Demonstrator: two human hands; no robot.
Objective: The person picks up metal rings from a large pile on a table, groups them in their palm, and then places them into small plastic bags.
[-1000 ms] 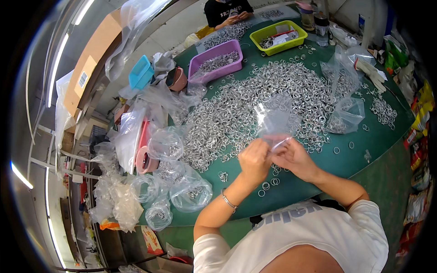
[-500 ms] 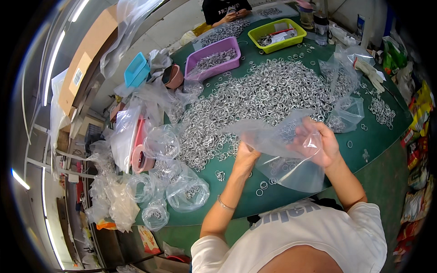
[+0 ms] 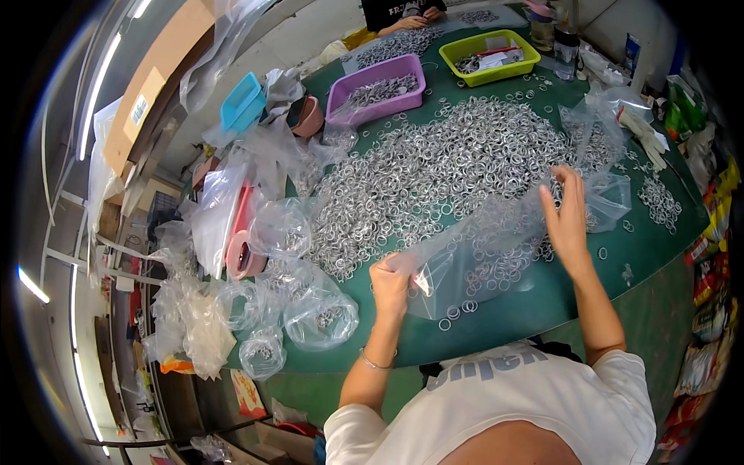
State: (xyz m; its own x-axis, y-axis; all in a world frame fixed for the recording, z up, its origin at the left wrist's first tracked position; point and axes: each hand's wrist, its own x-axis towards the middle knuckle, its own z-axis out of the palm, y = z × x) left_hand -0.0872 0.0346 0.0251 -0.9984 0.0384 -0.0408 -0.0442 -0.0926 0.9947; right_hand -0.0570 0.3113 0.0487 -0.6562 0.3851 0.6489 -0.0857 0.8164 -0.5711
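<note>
Between my two hands stretches a clear empty plastic bag (image 3: 480, 252), held flat above the green table (image 3: 542, 298). My left hand (image 3: 390, 283) pinches its near left corner. My right hand (image 3: 568, 217) grips the far right edge, fingers pointing up. Under and beyond the bag lies a big heap of small silver metal rings (image 3: 442, 167). A few loose rings (image 3: 457, 310) lie near the table's front edge.
Filled and tied clear bags of rings (image 3: 318, 314) pile up at the left with rolls of tape (image 3: 240, 256). A purple tray (image 3: 377, 87), a yellow-green tray (image 3: 488, 56) and a blue box (image 3: 242, 101) stand at the back. Another person's hands (image 3: 411, 19) work at the far edge.
My hands, close together on a small folded bag a second ago, have moved apart. The bag is now spread wide, with my right hand farther right and up.
</note>
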